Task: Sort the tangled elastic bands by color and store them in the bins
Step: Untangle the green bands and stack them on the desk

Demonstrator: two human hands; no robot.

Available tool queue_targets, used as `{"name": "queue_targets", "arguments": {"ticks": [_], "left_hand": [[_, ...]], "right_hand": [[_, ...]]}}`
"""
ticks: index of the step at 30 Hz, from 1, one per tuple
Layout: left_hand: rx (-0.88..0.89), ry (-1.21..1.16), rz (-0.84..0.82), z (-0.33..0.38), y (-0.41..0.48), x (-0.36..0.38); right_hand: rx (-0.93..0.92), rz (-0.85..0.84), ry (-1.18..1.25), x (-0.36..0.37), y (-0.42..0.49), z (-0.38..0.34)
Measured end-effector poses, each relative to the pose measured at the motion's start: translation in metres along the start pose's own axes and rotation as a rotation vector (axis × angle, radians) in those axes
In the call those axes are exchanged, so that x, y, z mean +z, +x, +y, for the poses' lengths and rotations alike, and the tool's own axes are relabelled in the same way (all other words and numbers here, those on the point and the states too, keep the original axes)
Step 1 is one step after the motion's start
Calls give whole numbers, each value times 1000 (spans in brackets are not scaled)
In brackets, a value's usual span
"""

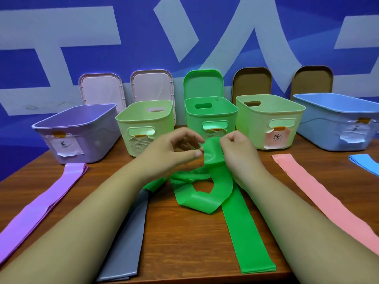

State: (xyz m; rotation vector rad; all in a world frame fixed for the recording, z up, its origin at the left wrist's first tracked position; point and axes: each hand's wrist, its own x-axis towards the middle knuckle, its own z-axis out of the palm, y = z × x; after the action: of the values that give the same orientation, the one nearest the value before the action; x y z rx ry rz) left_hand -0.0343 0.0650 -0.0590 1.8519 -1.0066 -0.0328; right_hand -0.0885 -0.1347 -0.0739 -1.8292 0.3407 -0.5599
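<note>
A green elastic band (240, 226) lies down the middle of the table, its far end twisted into loops. My left hand (174, 150) pinches the raised folded end of that band between thumb and fingers. My right hand (238, 148) grips the same fold from the right. A grey band (131, 232) lies flat under my left forearm. A purple band (47, 201) stretches along the left, a pink band (320, 191) along the right, and a blue band (365, 162) shows at the right edge. The green bin (211, 113) stands just behind my hands.
Five open bins line the back of the wooden table (184, 232): purple bin (78, 128), pale green bin (143, 119), the green one, another pale green bin (268, 117) and blue bin (336, 119). Their lids lean against the blue wall behind.
</note>
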Motion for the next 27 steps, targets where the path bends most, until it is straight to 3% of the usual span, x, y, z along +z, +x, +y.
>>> {"name": "queue_targets", "arguments": {"ticks": [7,16,21,27], "left_hand": [[146,455,15,-10,10,13],[189,388,80,-14,8,9],[195,245,247,2,11,3],[197,145,342,38,26,-14]], "right_hand": [[-24,-57,-55,0,0,2],[-2,-52,-44,4,4,6],[102,-164,307,6,1,4],[-17,-252,147,-2,-9,1]]}}
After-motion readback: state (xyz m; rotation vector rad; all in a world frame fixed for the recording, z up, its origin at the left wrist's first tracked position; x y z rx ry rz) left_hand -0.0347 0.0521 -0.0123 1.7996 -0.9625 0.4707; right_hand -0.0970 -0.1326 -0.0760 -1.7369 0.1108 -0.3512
